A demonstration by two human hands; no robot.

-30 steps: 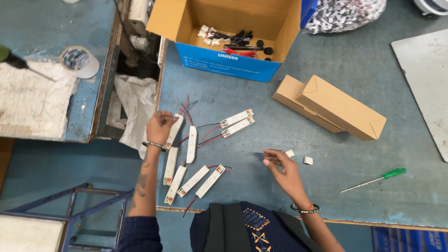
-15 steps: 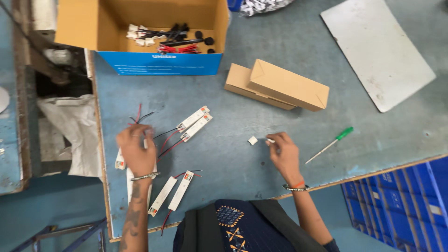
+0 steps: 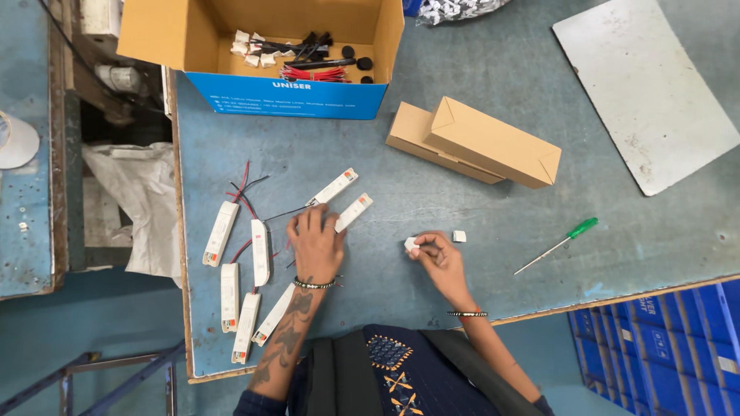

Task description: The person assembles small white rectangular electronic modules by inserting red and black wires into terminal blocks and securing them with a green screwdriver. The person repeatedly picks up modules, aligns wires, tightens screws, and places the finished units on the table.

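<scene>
While the right hand (image 3: 436,258) pinches a small white connector (image 3: 411,245) in its fingers, the left hand (image 3: 314,243) lies flat, fingers spread, on a white driver unit (image 3: 353,212) on the desk (image 3: 493,192). Mating the two looks like the step; it needs careful alignment.

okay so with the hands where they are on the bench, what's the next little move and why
Probably bring the right hand, which pinches a small white connector piece, over toward the white driver module under the left hand. That module lies closest, its wires pointing left.
</scene>
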